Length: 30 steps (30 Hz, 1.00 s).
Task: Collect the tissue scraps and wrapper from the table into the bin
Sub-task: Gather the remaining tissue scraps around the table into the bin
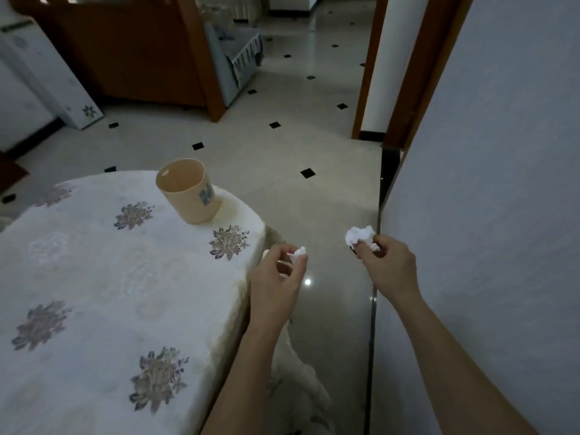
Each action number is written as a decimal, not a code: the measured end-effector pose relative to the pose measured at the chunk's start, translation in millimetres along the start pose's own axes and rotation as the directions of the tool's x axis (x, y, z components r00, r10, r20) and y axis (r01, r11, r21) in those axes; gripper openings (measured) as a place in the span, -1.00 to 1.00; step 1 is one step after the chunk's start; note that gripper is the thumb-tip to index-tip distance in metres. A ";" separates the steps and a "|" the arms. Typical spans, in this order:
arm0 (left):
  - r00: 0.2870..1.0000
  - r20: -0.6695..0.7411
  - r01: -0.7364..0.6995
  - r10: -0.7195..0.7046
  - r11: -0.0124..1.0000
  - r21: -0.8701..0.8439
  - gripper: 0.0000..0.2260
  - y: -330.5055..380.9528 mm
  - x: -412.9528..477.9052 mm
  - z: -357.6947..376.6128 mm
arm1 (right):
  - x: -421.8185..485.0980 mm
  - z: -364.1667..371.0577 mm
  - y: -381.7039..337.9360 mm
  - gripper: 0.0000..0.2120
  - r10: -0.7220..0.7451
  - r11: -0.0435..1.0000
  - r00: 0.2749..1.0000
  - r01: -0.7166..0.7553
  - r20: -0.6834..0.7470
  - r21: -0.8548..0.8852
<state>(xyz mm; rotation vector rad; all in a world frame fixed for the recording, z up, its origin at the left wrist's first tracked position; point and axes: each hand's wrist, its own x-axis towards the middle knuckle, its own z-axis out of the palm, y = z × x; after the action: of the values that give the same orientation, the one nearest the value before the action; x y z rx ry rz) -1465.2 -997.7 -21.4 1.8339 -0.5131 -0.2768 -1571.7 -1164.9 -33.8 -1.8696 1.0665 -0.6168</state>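
Fingers (366,248) around tissue scraps (359,235)

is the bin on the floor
No, the bin stands upright on the table, near its far edge.

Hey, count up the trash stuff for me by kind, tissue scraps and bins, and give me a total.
Tissue scraps: 2, the small scrap pinched in the left hand, the bigger wad held in the right hand.
Bins: 1, the beige bin standing on the table.
Total: 3.
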 end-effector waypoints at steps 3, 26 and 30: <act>0.999 0.035 -0.009 0.008 0.999 0.034 -0.89 -3.1 28.1 17.6 | 29.3 -2.1 0.1 -0.60 -0.006 1.000 1.000 0.007 -0.028 0.006; 0.995 0.098 0.018 -0.015 1.000 -0.024 -0.88 34.8 363.4 168.5 | 349.2 12.8 -22.6 -0.58 -0.092 0.993 0.996 0.093 0.017 -0.078; 0.995 0.096 0.001 -0.001 1.000 0.003 -0.89 42.6 400.7 185.0 | 393.2 20.2 -23.9 -0.56 -0.071 0.996 0.997 0.073 0.026 -0.058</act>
<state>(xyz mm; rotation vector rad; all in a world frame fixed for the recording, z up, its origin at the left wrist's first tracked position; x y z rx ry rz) -1203.2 -1355.3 -13.7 1.8307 -0.5794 -0.3662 -1346.0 -1488.2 -23.6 -1.9692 1.0152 -0.6086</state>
